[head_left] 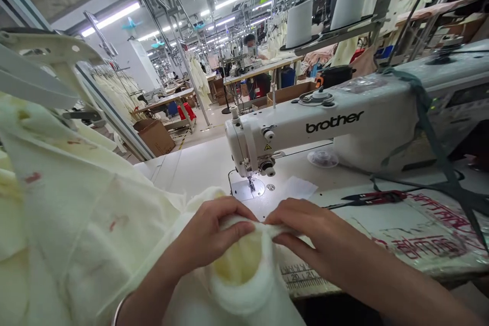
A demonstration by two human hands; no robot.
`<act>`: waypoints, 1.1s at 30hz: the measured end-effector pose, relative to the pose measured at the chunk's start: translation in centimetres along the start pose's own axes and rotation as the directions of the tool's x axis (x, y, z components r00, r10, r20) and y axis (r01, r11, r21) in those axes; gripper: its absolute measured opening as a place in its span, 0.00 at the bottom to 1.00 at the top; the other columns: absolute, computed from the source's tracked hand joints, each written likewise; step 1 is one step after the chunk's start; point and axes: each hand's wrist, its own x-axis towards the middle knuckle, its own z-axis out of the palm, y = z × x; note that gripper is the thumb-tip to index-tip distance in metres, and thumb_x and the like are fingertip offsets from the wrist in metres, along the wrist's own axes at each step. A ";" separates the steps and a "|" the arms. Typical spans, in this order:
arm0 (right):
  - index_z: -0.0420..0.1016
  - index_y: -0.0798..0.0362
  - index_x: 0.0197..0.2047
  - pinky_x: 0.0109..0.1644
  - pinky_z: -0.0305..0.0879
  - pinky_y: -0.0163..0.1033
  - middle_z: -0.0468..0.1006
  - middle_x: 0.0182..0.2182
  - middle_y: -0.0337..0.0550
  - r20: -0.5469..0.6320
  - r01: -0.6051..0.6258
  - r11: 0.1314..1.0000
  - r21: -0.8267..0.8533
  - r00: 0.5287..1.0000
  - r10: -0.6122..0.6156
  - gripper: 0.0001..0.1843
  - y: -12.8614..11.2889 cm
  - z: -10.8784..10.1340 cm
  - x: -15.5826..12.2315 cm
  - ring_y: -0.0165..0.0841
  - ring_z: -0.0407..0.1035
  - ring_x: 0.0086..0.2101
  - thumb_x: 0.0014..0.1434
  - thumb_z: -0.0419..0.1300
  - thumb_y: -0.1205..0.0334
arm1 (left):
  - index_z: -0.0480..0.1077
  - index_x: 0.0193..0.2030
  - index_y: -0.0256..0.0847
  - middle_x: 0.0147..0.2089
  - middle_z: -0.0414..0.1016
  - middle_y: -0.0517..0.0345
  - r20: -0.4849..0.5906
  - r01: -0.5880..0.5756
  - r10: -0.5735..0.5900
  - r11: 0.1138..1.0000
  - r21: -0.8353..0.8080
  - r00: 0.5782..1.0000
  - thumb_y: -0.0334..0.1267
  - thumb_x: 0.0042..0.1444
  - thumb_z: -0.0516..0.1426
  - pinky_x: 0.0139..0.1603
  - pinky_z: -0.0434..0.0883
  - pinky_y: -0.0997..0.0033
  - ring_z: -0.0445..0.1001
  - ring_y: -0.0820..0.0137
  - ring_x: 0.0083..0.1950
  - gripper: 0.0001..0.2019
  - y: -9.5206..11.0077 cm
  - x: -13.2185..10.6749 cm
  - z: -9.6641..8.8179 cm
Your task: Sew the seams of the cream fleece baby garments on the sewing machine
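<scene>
Two hands work on one cream garment [95, 224]. The left hand [208, 234] pinches its folded edge between thumb and fingers. The right hand [305, 237] grips the same edge just beside it. The garment lies on the counter [198, 163] before one sewing machine [344, 127]. One pair of red snips [372, 197] lies near, and two white thread cones [300, 23] stand behind.

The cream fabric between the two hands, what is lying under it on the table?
A ruler strip marked 20 and 21 shows under the fabric edge, below the right hand, on the white table. The fabric hides the rest of both.
</scene>
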 end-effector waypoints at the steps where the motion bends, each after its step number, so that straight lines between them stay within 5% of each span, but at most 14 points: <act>1: 0.71 0.51 0.34 0.33 0.64 0.34 0.74 0.29 0.38 0.017 -0.087 0.995 0.046 0.996 0.087 0.09 0.1 -0.1 0.1 0.32 0.69 0.31 0.58 0.51 0.71 | 0.72 0.38 0.42 0.39 0.75 0.57 -0.125 -0.008 0.018 0.997 0.078 0.992 0.37 0.56 0.56 0.46 0.66 0.71 0.71 0.70 0.43 0.05 0.4 -0.2 0.6; 4: 0.69 0.51 0.28 0.24 0.57 0.31 0.71 0.23 0.35 0.032 -0.296 0.948 0.113 0.955 0.294 0.07 0.1 -0.5 -0.1 0.29 0.65 0.23 0.56 0.52 0.67 | 0.70 0.39 0.42 0.37 0.73 0.56 -0.359 0.006 0.073 0.977 0.213 0.930 0.41 0.57 0.55 0.40 0.68 0.71 0.71 0.70 0.37 0.07 2.0 -1.3 2.6; 7: 0.68 0.51 0.26 0.20 0.50 0.31 0.66 0.18 0.33 0.049 -0.391 0.915 0.099 0.920 0.388 0.07 0.0 -1.4 -0.7 0.28 0.60 0.20 0.54 0.53 0.64 | 0.69 0.41 0.42 0.36 0.73 0.57 -0.200 0.008 0.030 0.982 0.187 0.979 0.46 0.55 0.57 0.34 0.69 0.71 0.72 0.70 0.34 0.12 3.0 -1.7 4.4; 10: 0.70 0.52 0.29 0.19 0.51 0.30 0.67 0.21 0.34 0.144 -0.474 0.864 0.168 0.879 0.454 0.08 0.1 -2.3 -1.4 0.26 0.59 0.19 0.57 0.53 0.61 | 0.69 0.39 0.42 0.37 0.74 0.59 -0.094 0.074 -0.065 0.992 0.101 0.993 0.39 0.59 0.52 0.40 0.67 0.71 0.72 0.70 0.39 0.06 2.9 -0.8 5.3; 13: 0.71 0.53 0.33 0.19 0.52 0.29 0.69 0.24 0.34 0.264 -0.557 0.790 0.256 0.826 0.498 0.07 0.3 -2.8 -2.1 0.24 0.58 0.17 0.58 0.52 0.62 | 0.68 0.37 0.42 0.36 0.74 0.62 -0.001 0.090 -0.090 0.996 0.022 0.996 0.34 0.59 0.50 0.42 0.65 0.73 0.71 0.72 0.39 0.06 2.7 0.5 5.0; 17: 0.72 0.52 0.34 0.20 0.50 0.30 0.69 0.25 0.34 0.259 -0.604 0.759 0.245 0.795 0.549 0.08 0.6 -2.7 -2.8 0.23 0.57 0.17 0.55 0.52 0.64 | 0.70 0.36 0.43 0.35 0.75 0.63 0.079 0.088 -0.092 0.995 0.044 0.993 0.40 0.55 0.56 0.41 0.65 0.72 0.70 0.73 0.36 0.05 2.5 1.7 4.5; 24: 0.73 0.52 0.34 0.26 0.52 0.30 0.69 0.24 0.34 0.167 -0.583 0.788 0.197 0.812 0.559 0.07 1.9 -1.5 -2.7 0.28 0.60 0.24 0.54 0.53 0.67 | 0.70 0.37 0.42 0.48 0.71 0.59 0.096 -0.153 0.147 0.986 0.061 0.984 0.36 0.55 0.56 0.51 0.64 0.71 0.70 0.71 0.49 0.04 0.5 3.9 4.5; 28: 0.71 0.52 0.30 0.25 0.48 0.30 0.64 0.20 0.32 0.174 -0.628 0.766 0.137 0.777 0.605 0.06 3.1 -0.8 -1.0 0.27 0.58 0.23 0.53 0.54 0.70 | 0.68 0.36 0.40 0.33 0.74 0.62 0.214 0.016 -0.027 0.999 0.052 0.976 0.41 0.56 0.55 0.41 0.65 0.71 0.70 0.73 0.35 0.07 -1.0 5.6 4.1; 33: 0.68 0.52 0.30 0.19 0.49 0.27 0.69 0.21 0.32 0.314 -0.715 0.644 0.272 0.699 0.643 0.07 4.9 0.6 1.1 0.24 0.57 0.18 0.53 0.52 0.72 | 0.71 0.38 0.42 0.37 0.75 0.62 0.224 0.207 -0.202 0.978 0.003 0.953 0.42 0.54 0.54 0.44 0.63 0.71 0.70 0.70 0.40 0.09 -3.0 6.9 3.4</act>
